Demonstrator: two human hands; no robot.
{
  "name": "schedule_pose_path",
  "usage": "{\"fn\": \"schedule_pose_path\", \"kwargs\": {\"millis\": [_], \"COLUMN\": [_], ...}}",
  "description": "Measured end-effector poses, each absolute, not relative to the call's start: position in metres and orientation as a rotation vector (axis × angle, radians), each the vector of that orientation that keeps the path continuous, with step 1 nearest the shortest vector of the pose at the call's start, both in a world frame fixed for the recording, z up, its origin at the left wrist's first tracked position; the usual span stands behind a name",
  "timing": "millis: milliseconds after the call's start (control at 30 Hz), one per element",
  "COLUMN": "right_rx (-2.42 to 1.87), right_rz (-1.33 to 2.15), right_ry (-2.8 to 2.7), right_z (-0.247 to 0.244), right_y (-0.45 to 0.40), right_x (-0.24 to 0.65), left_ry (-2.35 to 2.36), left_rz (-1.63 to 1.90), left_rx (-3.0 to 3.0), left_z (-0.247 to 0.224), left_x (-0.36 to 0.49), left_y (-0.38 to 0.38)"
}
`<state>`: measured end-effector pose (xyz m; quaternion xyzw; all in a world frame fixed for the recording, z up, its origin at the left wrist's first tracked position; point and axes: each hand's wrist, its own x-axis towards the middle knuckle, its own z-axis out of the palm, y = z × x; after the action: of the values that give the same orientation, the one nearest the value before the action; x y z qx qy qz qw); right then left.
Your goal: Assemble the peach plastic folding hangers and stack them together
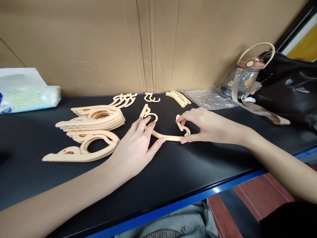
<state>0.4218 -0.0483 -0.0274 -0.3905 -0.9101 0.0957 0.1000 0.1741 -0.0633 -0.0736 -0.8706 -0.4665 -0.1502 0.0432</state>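
Note:
A cream plastic folding clothes hanger (170, 138), partly put together with its hook part showing, lies on the black tabletop between my hands. My left hand (136, 143) is closed over its left side, thumb on the long curved bar and fingers over the hook area. At the bar's right end my right hand (200, 127) grips it with thumb below and fingers above, around a small notched arm piece (184, 128). The fingers hide part of that joint. Left of my left hand lie stacked folded hangers (99, 120), with another folded hanger (99, 155) in front.
Behind my hands lie notched arm pieces (125, 99), loose hooks (151, 98) and curved bars (178, 98). A clear plastic bag (209, 98), a strapped water bottle (244, 79) and a black bag (289, 89) are at right. A tissue pack (32, 97) sits far left, before a cardboard wall (99, 43).

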Motion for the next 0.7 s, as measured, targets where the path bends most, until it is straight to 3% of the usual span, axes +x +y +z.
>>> {"fn": "schedule_pose_path", "kwargs": {"millis": [433, 700], "right_rx": [-0.973, -1.289], "right_rz": [0.204, -0.056], "right_ry": [-2.728, -2.55], "right_z": [-0.037, -0.038], "right_y": [-0.043, -0.035], "right_x": [0.422, 0.421], "left_ry": [-1.216, -0.897], "left_rz": [-0.509, -0.657], "left_rx": [-2.719, -3.177], "left_z": [-0.065, -0.064], "left_x": [0.174, 0.171], "left_y": [-0.066, -0.069]}}
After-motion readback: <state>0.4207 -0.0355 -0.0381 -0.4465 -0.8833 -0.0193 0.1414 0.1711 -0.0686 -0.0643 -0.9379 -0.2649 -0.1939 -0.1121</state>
